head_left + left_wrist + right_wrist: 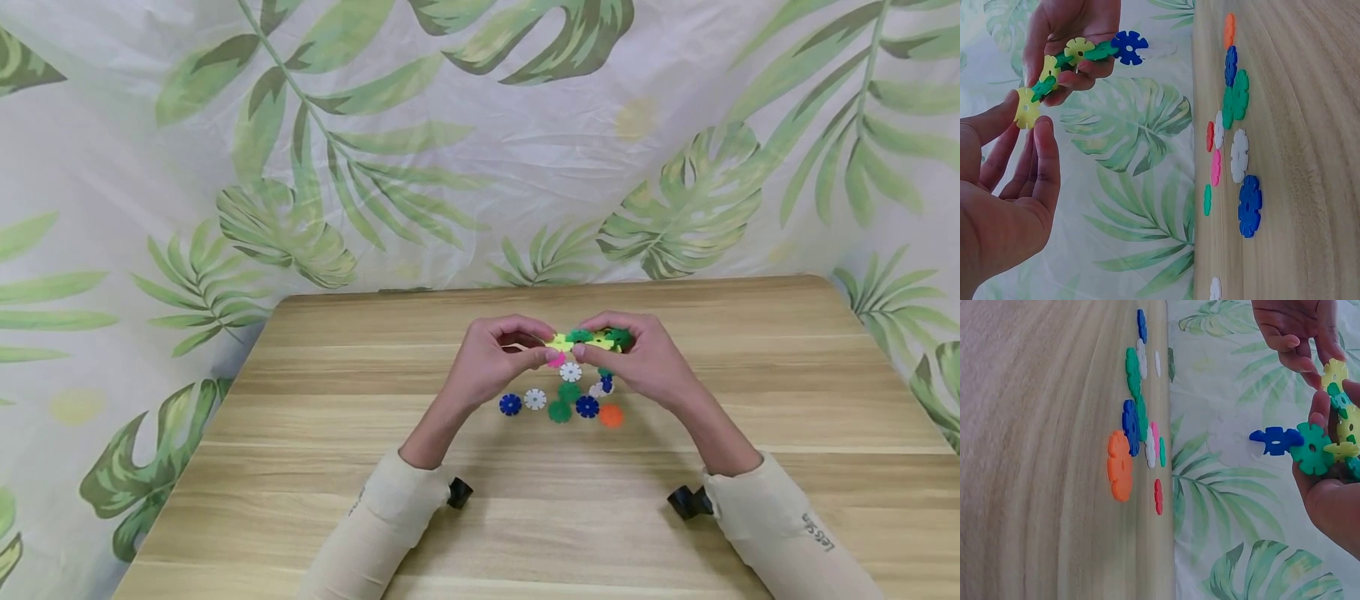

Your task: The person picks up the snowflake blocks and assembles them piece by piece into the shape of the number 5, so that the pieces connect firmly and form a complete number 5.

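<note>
Both hands hold a chain of interlocking notched plastic discs above the table. In the left wrist view, my left hand (1016, 200) pinches the yellow disc (1027, 108) at one end between thumb and fingers. My right hand (645, 354) grips the chain's other part, with thumb and fingers around its yellow and green discs. Beyond the right fingers, a green disc (1311, 448) and a blue disc (1275, 440) stick out in the right wrist view. A faint whitish disc seems joined to the blue one. Some links are hidden behind the fingers.
Loose discs lie on the wooden table (315, 467) below the hands: an orange disc (611, 416), a blue disc (510, 405), a white disc (535, 399), a green disc (559, 412) and several more. A leaf-patterned cloth (420, 208) hangs behind the table.
</note>
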Demonstrator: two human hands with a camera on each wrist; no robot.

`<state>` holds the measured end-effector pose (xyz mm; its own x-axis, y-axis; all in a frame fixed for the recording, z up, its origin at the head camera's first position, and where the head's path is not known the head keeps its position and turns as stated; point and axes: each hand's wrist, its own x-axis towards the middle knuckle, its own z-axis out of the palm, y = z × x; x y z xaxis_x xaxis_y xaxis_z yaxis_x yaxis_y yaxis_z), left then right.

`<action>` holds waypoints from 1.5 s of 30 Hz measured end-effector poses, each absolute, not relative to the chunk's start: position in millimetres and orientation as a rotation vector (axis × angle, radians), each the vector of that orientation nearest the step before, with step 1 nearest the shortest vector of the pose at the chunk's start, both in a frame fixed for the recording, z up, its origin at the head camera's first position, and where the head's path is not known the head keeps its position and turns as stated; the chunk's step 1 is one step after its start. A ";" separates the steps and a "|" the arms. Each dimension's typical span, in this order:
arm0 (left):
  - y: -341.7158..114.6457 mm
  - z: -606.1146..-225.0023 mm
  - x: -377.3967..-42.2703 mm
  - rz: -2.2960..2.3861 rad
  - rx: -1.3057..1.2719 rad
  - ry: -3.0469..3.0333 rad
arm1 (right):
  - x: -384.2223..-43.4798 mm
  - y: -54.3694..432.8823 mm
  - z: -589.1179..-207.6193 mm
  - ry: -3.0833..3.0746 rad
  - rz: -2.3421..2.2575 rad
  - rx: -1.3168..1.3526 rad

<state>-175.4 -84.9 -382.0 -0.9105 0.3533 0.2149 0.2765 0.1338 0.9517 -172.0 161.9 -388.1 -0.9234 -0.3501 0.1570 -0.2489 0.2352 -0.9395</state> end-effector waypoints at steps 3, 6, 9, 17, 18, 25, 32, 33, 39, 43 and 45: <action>-84.3 -382.0 -175.2 1.922 0.654 2.327 | -172.5 163.9 -387.2 2.407 -1.784 -0.583; -83.2 -382.5 -175.0 1.920 0.655 2.334 | -173.0 166.0 -386.5 2.407 -1.769 -0.575; -81.6 -382.7 -174.4 1.918 0.650 2.335 | -173.7 167.6 -386.2 2.407 -1.761 -0.585; -79.1 -382.4 -173.8 1.909 0.675 2.322 | -174.9 170.5 -384.0 2.429 -1.696 -0.654; -79.2 -381.8 -173.8 1.904 0.677 2.324 | -174.8 171.3 -383.1 2.431 -1.691 -0.652; -85.7 -378.9 -176.3 1.888 0.638 2.345 | -173.9 177.1 -377.4 2.420 -1.706 -0.610; -95.6 -378.9 -178.7 1.811 0.567 2.418 | -174.6 182.2 -375.6 2.440 -1.721 -0.590; -96.3 -379.4 -178.9 1.799 0.555 2.425 | -174.8 182.9 -375.4 2.441 -1.724 -0.592; -101.0 -388.4 -181.3 1.691 0.504 2.485 | -174.8 184.3 -373.8 2.452 -1.725 -0.581; -104.9 -396.9 -182.3 1.594 0.512 2.523 | -174.4 184.5 -373.1 2.473 -1.717 -0.572; -107.2 -401.9 -182.3 1.545 0.511 2.536 | -174.1 184.7 -373.1 2.475 -1.721 -0.575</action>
